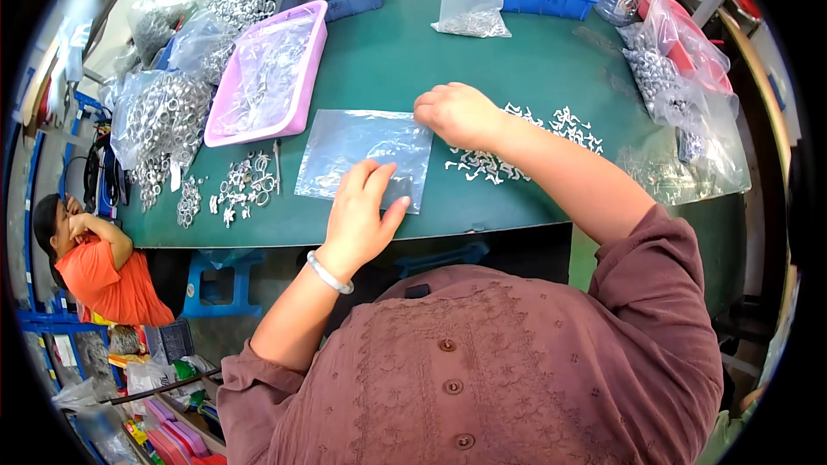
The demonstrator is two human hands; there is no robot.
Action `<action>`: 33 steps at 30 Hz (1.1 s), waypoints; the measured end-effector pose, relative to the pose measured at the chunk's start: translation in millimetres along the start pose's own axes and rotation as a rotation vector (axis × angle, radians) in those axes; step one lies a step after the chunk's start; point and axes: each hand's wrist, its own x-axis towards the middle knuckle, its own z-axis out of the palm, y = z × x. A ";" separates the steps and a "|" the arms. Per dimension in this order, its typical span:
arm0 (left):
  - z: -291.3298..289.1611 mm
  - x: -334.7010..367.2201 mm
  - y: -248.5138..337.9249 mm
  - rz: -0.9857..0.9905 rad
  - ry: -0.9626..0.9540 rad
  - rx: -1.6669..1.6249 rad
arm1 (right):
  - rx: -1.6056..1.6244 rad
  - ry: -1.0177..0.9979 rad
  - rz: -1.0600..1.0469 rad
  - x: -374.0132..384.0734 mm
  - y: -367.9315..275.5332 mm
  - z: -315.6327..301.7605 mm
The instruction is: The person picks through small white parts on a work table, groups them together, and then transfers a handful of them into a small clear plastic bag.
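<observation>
Both hands (366, 207) (457, 114) press a flat, crinkled clear plastic bag (357, 151).

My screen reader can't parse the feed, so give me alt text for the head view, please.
Seen from above, a person's left hand and right hand press on a flat clear plastic bag on a green table. Small metal parts lie scattered beside the right hand. A pink tray, blue bins and bags of parts ring the table.

Left hand (362, 211) and right hand (457, 114) touch clear bag (362, 155) (green table (482, 60))
</observation>
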 end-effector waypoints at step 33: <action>124.4 -40.3 6.9 -0.910 -0.747 -2.277 | -0.075 0.009 0.659 -98.9 -37.0 -15.2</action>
